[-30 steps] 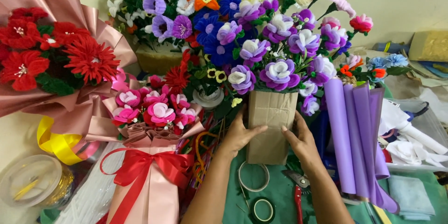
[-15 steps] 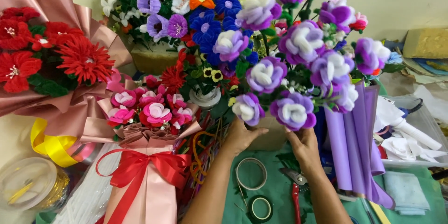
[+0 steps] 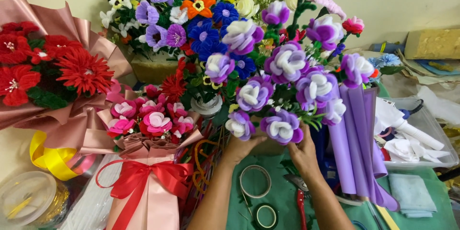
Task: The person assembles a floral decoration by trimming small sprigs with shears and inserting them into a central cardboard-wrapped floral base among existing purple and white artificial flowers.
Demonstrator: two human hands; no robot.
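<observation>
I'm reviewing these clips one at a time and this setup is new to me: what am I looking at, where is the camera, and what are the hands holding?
There is no machine here: a person wears one camera on the head, looking down at their own bare hands. The left hand and right hand together hold a bunch of purple-and-white handmade flowers from below. Beside it stand a pink bouquet with a red bow and a red bouquet. On the green mat lie tape rolls and red-handled pliers. Rolled purple paper leans at the right.
</observation>
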